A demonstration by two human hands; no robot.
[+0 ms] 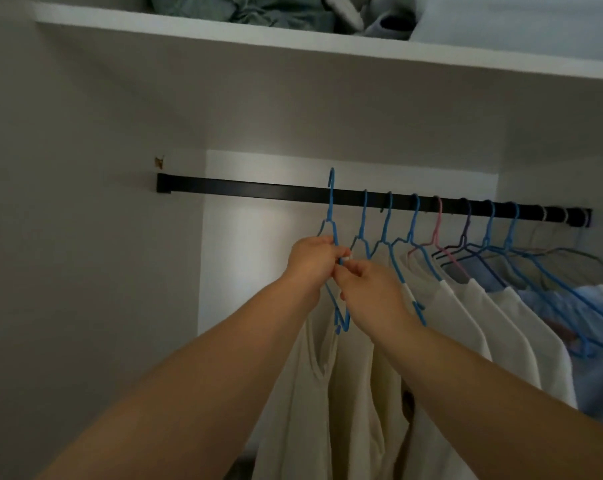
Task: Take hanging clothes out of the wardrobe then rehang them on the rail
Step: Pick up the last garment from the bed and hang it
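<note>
A black rail [244, 188] runs across the wardrobe. Several hangers, mostly blue with one pink [437, 223], hang on its right half with cream and pale blue clothes. The leftmost blue hanger [331, 202] has its hook raised above the rail, and a cream sleeveless top [303, 393] hangs from it. My left hand [312, 259] is shut on this hanger's shoulder. My right hand [369, 289] pinches the same hanger just below, fingers touching the left hand. Both forearms reach up from the bottom of the view.
A white shelf [293, 43] sits above the rail with bundled grey-green clothes [244, 10] on it. The wardrobe's side wall [68, 202] stands at the left. The left half of the rail carries no hangers.
</note>
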